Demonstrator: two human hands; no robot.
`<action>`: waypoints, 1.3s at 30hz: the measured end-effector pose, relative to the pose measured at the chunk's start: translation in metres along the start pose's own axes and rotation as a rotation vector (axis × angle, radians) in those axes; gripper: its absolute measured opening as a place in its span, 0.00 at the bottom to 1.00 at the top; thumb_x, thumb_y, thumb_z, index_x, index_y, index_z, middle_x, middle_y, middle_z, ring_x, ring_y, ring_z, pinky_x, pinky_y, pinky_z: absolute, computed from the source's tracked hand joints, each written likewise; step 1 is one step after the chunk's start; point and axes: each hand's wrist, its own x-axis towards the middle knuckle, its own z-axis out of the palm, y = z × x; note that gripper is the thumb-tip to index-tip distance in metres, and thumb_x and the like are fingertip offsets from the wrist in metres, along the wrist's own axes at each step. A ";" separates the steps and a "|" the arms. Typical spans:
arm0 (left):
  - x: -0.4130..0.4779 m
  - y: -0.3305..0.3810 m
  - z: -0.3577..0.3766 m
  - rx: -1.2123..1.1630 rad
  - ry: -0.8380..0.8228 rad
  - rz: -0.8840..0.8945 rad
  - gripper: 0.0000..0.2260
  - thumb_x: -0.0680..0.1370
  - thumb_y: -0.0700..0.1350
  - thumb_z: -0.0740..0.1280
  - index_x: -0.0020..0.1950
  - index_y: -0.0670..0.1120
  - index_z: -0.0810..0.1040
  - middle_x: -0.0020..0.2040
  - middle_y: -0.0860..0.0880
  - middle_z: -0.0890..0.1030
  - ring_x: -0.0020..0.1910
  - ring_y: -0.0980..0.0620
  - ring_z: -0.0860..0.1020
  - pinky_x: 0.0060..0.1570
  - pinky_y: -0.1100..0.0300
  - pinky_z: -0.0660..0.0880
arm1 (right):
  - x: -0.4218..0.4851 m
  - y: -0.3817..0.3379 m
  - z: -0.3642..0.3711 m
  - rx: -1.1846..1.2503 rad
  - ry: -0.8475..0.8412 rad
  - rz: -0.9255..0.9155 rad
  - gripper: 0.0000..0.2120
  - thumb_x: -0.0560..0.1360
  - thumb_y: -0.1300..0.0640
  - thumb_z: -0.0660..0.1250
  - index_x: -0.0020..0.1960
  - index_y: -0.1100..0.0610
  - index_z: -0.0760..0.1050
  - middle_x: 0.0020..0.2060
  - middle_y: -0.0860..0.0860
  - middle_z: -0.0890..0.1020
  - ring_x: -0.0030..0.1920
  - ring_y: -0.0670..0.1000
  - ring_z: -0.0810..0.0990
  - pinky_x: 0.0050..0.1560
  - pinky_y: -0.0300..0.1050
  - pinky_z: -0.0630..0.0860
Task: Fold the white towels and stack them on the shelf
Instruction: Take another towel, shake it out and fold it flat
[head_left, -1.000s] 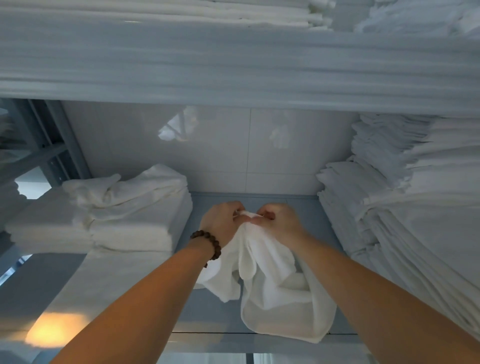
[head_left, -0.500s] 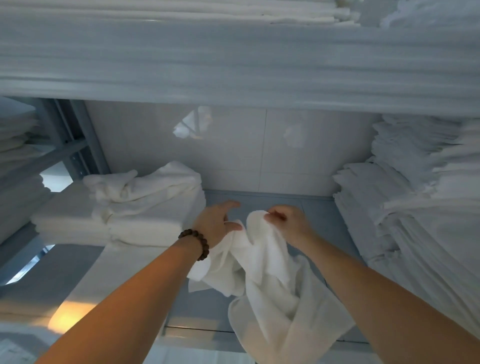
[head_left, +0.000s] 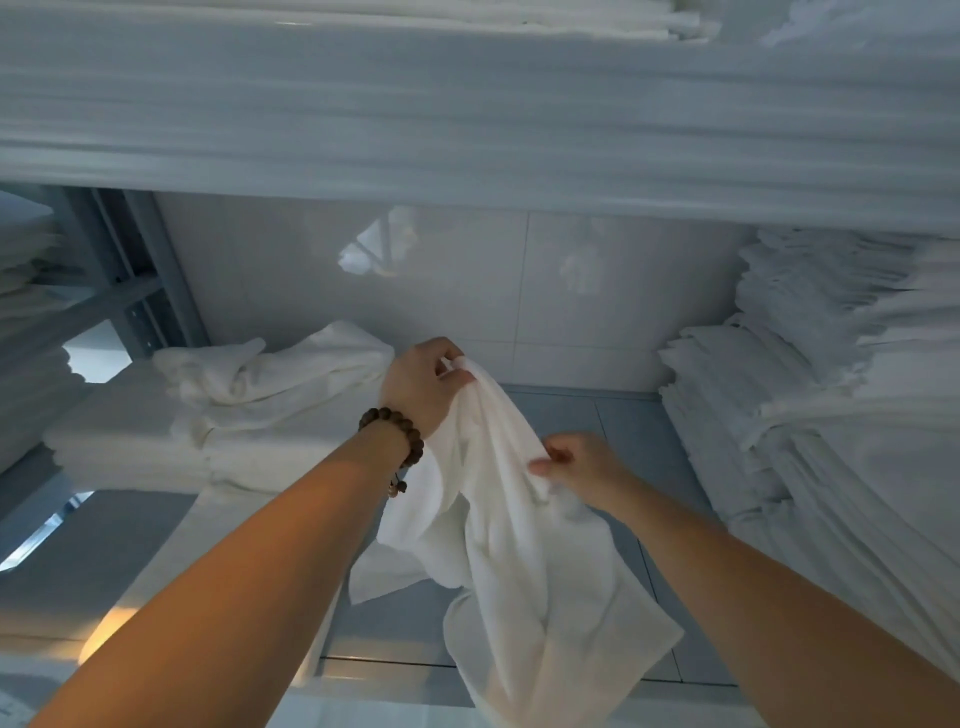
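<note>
tiled wall (head_left: 519, 291) (glossy), grey metal upright (head_left: 171, 270), warm light patch (head_left: 104, 639)

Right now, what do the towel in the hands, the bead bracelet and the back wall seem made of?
Towel: soft matte cloth, probably cotton; it hangs limp and creased from the left hand and right hand. Bracelet: round dark-brown beads, likely wood, dull sheen. Back wall: glossy tile, probably ceramic; joint lines and mirror-like reflections show.

The towel (head_left: 498, 545) is soft, matt white cloth; the wall tiles (head_left: 467, 291) are glossy; the bracelet (head_left: 395, 431) has dark wooden-looking beads.
</note>
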 end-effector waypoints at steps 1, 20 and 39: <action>0.001 -0.001 0.000 0.021 -0.012 -0.008 0.05 0.73 0.45 0.69 0.41 0.52 0.74 0.34 0.58 0.72 0.34 0.61 0.70 0.31 0.69 0.61 | -0.002 0.004 0.002 -0.007 0.003 0.014 0.19 0.72 0.58 0.70 0.28 0.54 0.65 0.26 0.48 0.66 0.28 0.47 0.64 0.31 0.41 0.59; -0.004 -0.004 0.014 -0.011 -0.180 0.034 0.05 0.72 0.44 0.70 0.39 0.51 0.75 0.34 0.58 0.74 0.34 0.62 0.72 0.31 0.70 0.63 | 0.003 -0.011 -0.015 -0.042 0.080 -0.144 0.09 0.70 0.54 0.71 0.36 0.57 0.74 0.28 0.46 0.71 0.29 0.43 0.67 0.31 0.38 0.60; -0.020 -0.029 0.036 -0.248 -0.118 -0.360 0.08 0.74 0.41 0.69 0.52 0.46 0.76 0.41 0.52 0.77 0.37 0.55 0.75 0.34 0.65 0.70 | -0.017 0.034 -0.028 0.226 0.244 0.223 0.05 0.77 0.59 0.65 0.43 0.58 0.78 0.37 0.58 0.82 0.28 0.47 0.79 0.24 0.35 0.74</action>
